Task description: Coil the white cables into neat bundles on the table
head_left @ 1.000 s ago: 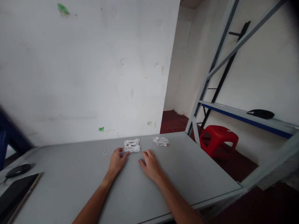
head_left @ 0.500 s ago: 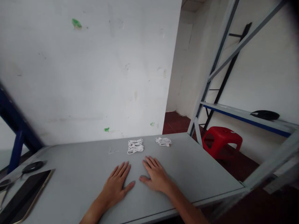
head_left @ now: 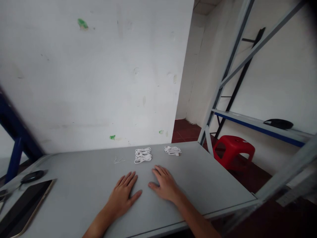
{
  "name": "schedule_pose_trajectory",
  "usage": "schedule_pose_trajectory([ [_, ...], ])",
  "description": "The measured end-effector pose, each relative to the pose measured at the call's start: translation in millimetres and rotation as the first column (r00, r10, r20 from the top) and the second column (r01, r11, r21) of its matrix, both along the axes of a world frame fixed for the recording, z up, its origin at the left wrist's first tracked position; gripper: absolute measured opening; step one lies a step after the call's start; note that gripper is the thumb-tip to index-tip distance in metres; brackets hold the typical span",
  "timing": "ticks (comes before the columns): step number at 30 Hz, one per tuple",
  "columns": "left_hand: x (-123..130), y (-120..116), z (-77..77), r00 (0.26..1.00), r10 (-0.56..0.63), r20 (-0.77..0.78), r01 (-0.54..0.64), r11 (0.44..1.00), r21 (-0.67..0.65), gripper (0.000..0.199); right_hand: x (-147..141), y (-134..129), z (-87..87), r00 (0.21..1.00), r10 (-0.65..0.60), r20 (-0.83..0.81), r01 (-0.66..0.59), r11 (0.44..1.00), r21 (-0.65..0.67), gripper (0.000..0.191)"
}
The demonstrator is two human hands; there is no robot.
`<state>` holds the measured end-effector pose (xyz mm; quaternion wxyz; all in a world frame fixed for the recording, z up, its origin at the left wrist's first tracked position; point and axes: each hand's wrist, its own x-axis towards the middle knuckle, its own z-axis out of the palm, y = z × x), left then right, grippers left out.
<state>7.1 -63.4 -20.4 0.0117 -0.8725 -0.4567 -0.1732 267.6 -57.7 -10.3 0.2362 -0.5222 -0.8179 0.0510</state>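
Note:
Both hands rest palm down on the grey table [head_left: 81,188]. My left hand [head_left: 123,195] lies flat with its fingers stretched and thumb out, holding nothing. To its right, my right hand [head_left: 165,184] is also flat, fingers extended, with nothing in it. Beyond the gap between them lie bundled white cables [head_left: 143,155]. A smaller coiled white cable [head_left: 172,150] sits behind my right hand, near the table's back edge. Some thin white ties [head_left: 119,160] lie beyond my left hand. None of these things is touched.
A dark tablet-like device [head_left: 26,206] and a black round object [head_left: 32,177] with a cord are at the left. Behind the table stands a white wall [head_left: 99,82]. A metal rack [head_left: 260,127] and a red stool [head_left: 234,152] are at the right.
The camera view has shifted very slightly. My hands stay flat in nearly the same places, and the cables have not moved on the table.

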Motion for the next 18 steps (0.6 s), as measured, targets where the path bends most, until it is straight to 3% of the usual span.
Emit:
schedule_pose_trajectory([
  [5, -1.2, 20.0, 4.0, 0.99, 0.08, 0.12, -0.088, 0.994, 0.066, 0.043, 26.5, 42.0, -7.6, 0.953, -0.303, -0.023, 0.303, 0.945, 0.125, 0.033],
  [9, -5.2, 52.3, 7.2, 0.982, 0.153, 0.115, -0.167, 0.978, 0.124, 0.036, 51.3, 76.8, -10.2, 0.858, -0.514, -0.01, 0.505, 0.838, 0.207, 0.04],
  [14, -10.6, 79.6, 8.4, 0.958, 0.244, 0.154, -0.268, 0.95, 0.162, 0.03, 57.3, 91.8, -6.0, 0.757, -0.65, 0.066, 0.64, 0.758, 0.127, 0.037],
  [18, -14.0, 76.6, 9.3, 0.969, 0.181, 0.167, -0.202, 0.972, 0.118, 0.028, 56.1, 88.1, 0.0, 0.727, -0.668, 0.158, 0.662, 0.744, 0.093, 0.031],
])
